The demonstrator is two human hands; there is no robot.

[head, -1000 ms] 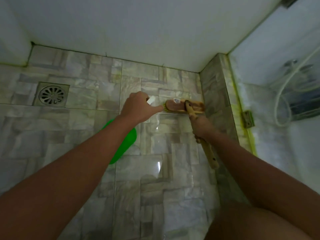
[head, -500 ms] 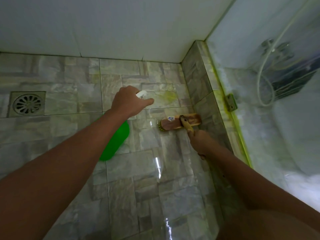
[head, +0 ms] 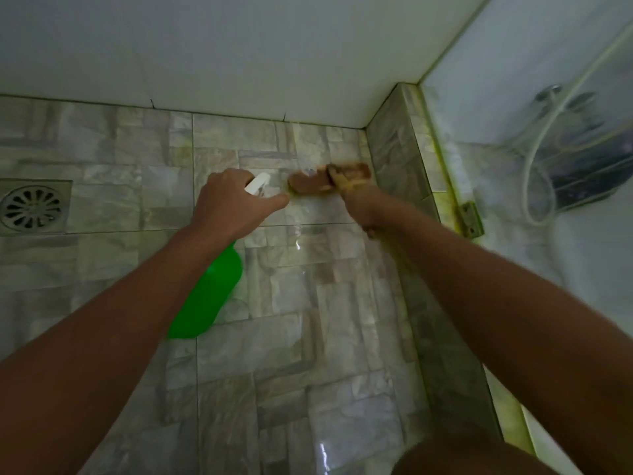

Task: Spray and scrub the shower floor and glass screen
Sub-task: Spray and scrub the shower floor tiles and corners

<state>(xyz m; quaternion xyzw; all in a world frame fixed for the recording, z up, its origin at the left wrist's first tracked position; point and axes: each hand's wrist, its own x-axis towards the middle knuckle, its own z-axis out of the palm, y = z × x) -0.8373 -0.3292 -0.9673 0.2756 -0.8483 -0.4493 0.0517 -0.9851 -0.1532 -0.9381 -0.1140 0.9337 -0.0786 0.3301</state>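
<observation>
Head view shows the scrub brush (head: 329,178) back up near the wall, centre frame, from its nearer spot half a second ago, so floor scrubbing continues. Right hand (head: 363,205) grips its handle; left hand (head: 233,204) clutches the green spray bottle (head: 209,293) beside it.

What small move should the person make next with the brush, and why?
Probably draw the brush back along the floor tiles from the far corner. The right hand holds its handle with the head close to the wall, and the left hand aims the green spray bottle there.
</observation>
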